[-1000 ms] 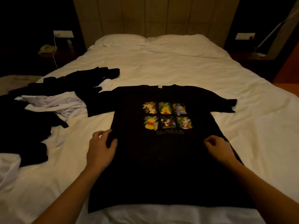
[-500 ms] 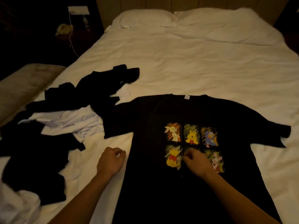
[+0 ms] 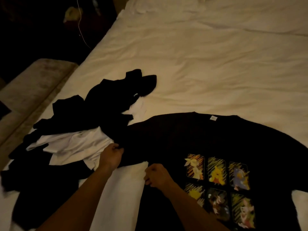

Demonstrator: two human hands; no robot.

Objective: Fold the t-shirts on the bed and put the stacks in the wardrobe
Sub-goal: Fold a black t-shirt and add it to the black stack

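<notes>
A black t-shirt (image 3: 191, 139) with several cartoon picture panels lies flat, face up, on the white bed (image 3: 200, 64). My left hand (image 3: 111, 156) pinches the end of its left sleeve, next to the heap of clothes. My right hand (image 3: 157, 175) grips the shirt's left side edge just below the armpit, fingers curled into the cloth. To the left lies a loose heap of black t-shirts (image 3: 106, 104) with a crumpled white t-shirt (image 3: 73, 144) among them.
A beige padded bench (image 3: 31, 84) runs along the bed's left side. A dark nightstand with a hanging white cable (image 3: 81, 25) stands at the upper left. White pillows show at the top edge.
My view has swung left and closer. My left hand moved up to the sleeve end and took hold of it. My right hand crossed from the print to the shirt's left side edge.
</notes>
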